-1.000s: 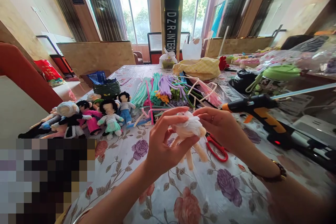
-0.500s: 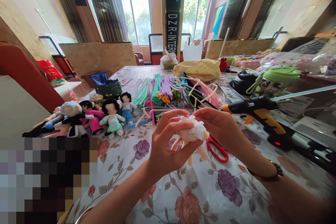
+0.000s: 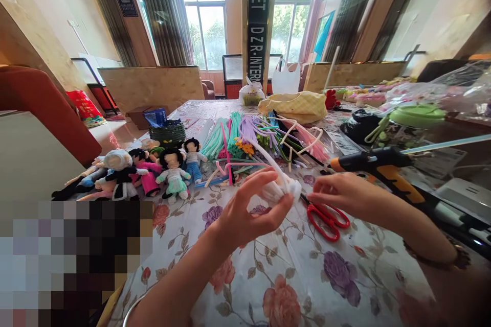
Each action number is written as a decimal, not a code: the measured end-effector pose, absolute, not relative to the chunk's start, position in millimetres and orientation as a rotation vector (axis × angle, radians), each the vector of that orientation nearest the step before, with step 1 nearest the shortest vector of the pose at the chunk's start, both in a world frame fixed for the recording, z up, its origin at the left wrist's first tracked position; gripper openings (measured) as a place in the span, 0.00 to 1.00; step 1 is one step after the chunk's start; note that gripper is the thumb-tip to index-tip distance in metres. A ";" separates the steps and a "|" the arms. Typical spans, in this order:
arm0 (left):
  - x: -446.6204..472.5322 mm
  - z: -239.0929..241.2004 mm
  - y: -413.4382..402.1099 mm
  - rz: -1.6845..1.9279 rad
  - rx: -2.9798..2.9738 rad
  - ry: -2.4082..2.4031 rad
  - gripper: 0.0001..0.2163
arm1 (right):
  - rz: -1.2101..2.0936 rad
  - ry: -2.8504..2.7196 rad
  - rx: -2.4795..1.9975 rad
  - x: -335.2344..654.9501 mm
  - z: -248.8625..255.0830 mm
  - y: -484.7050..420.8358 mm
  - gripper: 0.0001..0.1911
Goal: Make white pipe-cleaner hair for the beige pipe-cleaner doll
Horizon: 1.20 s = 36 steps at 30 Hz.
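My left hand [image 3: 251, 207] pinches a small doll made of fuzzy pipe cleaners [image 3: 291, 189], white on its head. From it a white pipe cleaner strip [image 3: 264, 152] sticks up toward the back left. To its right, my right hand [image 3: 337, 189] is apart from the doll, fingers loosely bent and nothing visible in them. It hovers over red-handled scissors [image 3: 324, 222], whose blades point back left; whether it touches them I cannot tell. Just behind this hand lies the tip of a black and orange glue gun [image 3: 364, 158].
Several finished pipe-cleaner dolls [image 3: 172, 171] are grouped at the left, before a dark green basket [image 3: 168, 134]. Bundles of coloured pipe cleaners [image 3: 233, 138] lie in the middle. A yellow checked bag [image 3: 295, 104] and a green-lidded jar [image 3: 416, 115] stand farther back on the flowered tablecloth [image 3: 245, 276].
My right hand has let go of the doll and moved right, over the scissors. My left hand has turned the doll, and a white strip now shows sticking up. The view has shifted slightly.
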<state>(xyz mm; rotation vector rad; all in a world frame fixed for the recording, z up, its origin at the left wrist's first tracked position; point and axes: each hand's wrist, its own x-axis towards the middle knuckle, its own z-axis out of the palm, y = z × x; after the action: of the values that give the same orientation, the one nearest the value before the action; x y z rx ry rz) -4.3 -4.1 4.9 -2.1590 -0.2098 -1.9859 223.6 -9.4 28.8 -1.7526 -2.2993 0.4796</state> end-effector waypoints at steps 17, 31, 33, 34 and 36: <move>-11.6 4.3 5.2 -1.918 -2.149 -0.061 0.17 | 1.091 -2.095 -1.423 243.1 28.1 -0.1 0.12; -11.1 10.1 1.8 -1.982 -2.153 -0.034 0.13 | 1.537 -1.797 -0.955 210.7 47.5 -29.2 0.20; -11.7 6.5 4.0 -2.009 -2.104 0.019 0.11 | 1.564 -1.794 -0.949 208.0 48.6 -31.4 0.20; -11.9 4.4 5.4 -2.028 -2.086 0.046 0.11 | 1.565 -1.789 -0.958 206.8 49.6 -32.9 0.21; -12.2 -0.9 8.6 -2.084 -2.123 0.046 0.10 | 1.565 -1.796 -0.982 204.4 51.9 -36.8 0.21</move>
<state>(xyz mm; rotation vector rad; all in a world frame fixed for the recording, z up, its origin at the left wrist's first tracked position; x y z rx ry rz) -12.2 8.6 -0.9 -2.1234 0.0457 -2.0838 204.4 -36.8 51.9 -0.9821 -1.7959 1.5651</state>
